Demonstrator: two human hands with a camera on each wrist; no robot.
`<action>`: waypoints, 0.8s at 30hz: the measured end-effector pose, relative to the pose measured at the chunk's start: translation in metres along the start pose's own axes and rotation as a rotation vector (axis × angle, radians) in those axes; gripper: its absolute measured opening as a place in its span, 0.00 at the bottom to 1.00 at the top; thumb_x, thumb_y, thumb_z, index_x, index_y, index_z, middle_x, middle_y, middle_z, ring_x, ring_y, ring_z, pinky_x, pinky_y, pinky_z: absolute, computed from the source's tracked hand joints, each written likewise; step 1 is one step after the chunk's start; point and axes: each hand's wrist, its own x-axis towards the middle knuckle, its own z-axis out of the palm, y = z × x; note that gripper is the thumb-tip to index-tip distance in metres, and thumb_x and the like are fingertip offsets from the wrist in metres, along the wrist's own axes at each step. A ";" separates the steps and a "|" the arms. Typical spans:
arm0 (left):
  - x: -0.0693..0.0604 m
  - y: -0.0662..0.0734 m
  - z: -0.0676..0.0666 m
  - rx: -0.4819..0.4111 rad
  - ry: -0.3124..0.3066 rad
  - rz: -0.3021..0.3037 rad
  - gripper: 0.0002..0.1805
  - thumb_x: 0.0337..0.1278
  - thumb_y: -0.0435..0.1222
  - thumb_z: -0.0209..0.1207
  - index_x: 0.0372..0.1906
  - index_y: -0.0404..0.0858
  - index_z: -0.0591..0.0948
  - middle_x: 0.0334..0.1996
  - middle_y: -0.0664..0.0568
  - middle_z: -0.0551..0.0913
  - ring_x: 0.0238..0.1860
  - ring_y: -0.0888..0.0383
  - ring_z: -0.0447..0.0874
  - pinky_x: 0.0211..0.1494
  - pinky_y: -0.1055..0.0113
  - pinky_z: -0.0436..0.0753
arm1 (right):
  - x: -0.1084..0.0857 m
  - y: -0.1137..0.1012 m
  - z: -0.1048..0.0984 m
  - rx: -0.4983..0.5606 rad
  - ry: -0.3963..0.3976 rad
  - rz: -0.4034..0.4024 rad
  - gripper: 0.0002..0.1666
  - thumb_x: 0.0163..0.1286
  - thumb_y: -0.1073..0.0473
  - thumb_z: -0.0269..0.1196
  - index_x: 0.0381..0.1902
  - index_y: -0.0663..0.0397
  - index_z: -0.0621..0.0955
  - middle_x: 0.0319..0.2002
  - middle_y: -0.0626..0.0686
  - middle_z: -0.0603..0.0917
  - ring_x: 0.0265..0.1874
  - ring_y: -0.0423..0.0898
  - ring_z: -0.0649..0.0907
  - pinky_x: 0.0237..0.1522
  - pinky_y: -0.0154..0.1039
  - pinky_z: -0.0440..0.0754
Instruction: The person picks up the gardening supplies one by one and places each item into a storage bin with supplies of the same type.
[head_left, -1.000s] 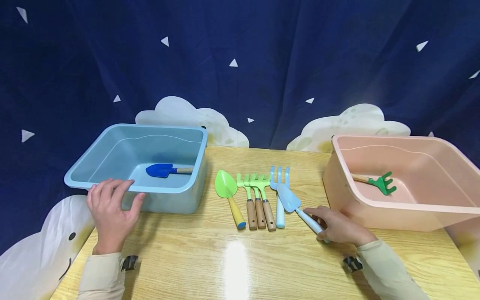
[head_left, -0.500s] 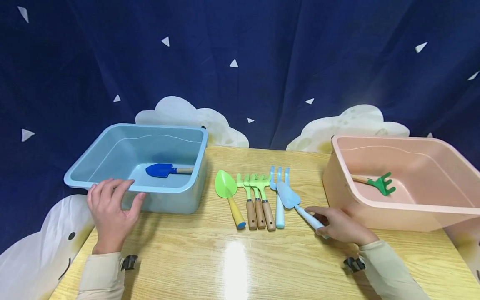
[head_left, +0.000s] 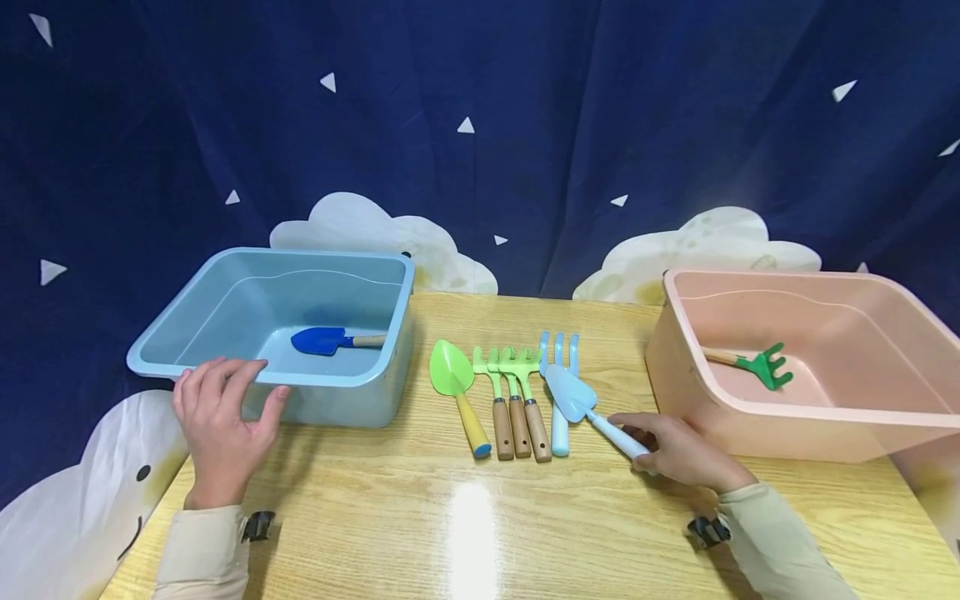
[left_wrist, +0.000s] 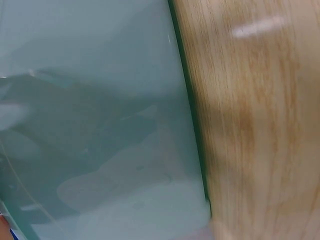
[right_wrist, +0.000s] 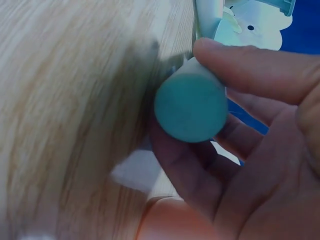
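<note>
In the head view, my right hand (head_left: 684, 451) grips the handle of a light-blue trowel (head_left: 572, 393). Its blade lies over a light-blue hand fork (head_left: 560, 433). The right wrist view shows thumb and fingers around the round handle end (right_wrist: 191, 108). My left hand (head_left: 227, 421) is at the front rim of a blue bin (head_left: 375, 371), fingers relaxed and thumb apart. Several green hand rakes with wooden handles (head_left: 520, 425) and a green trowel with a yellow handle (head_left: 452, 369) lie left of the fork. The left wrist view shows mostly the bin's wall (left_wrist: 110, 140).
Inside the blue bin lies a dark-blue trowel (head_left: 321, 340). A pink bin (head_left: 810, 417) at the right holds a green rake (head_left: 767, 367). Both bins stand on a wooden table (head_left: 360, 517), before a dark-blue curtain (head_left: 525, 67) with white clouds.
The light-blue trowel has shifted slightly left and turned a little, its blade now further over the fork. My right hand's grip has shifted slightly on the handle. The left hand has stayed in place.
</note>
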 end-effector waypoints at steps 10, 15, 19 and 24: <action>0.000 0.000 -0.001 0.002 -0.005 -0.002 0.36 0.60 0.65 0.55 0.42 0.33 0.86 0.39 0.36 0.83 0.52 0.35 0.73 0.69 0.40 0.57 | -0.001 0.002 0.000 0.009 0.027 -0.027 0.36 0.57 0.66 0.71 0.65 0.58 0.76 0.43 0.51 0.86 0.36 0.36 0.81 0.36 0.30 0.78; 0.000 0.001 0.000 -0.002 0.001 0.002 0.36 0.60 0.65 0.55 0.41 0.33 0.86 0.39 0.36 0.83 0.52 0.35 0.73 0.69 0.40 0.58 | -0.002 0.002 0.000 0.013 0.041 -0.017 0.36 0.57 0.67 0.70 0.66 0.57 0.76 0.45 0.52 0.86 0.37 0.36 0.81 0.37 0.30 0.79; 0.000 0.001 -0.001 -0.002 0.002 0.006 0.36 0.60 0.65 0.55 0.41 0.33 0.86 0.39 0.36 0.83 0.52 0.35 0.73 0.68 0.39 0.58 | -0.001 0.001 0.000 0.027 0.060 -0.032 0.36 0.58 0.68 0.69 0.66 0.56 0.75 0.48 0.56 0.86 0.38 0.36 0.82 0.38 0.31 0.80; 0.001 0.001 0.000 -0.001 -0.002 0.005 0.36 0.60 0.65 0.55 0.42 0.33 0.86 0.39 0.36 0.83 0.52 0.35 0.73 0.68 0.38 0.58 | -0.001 -0.007 -0.002 0.083 0.080 -0.051 0.36 0.59 0.69 0.69 0.67 0.53 0.75 0.51 0.58 0.85 0.41 0.39 0.83 0.36 0.32 0.82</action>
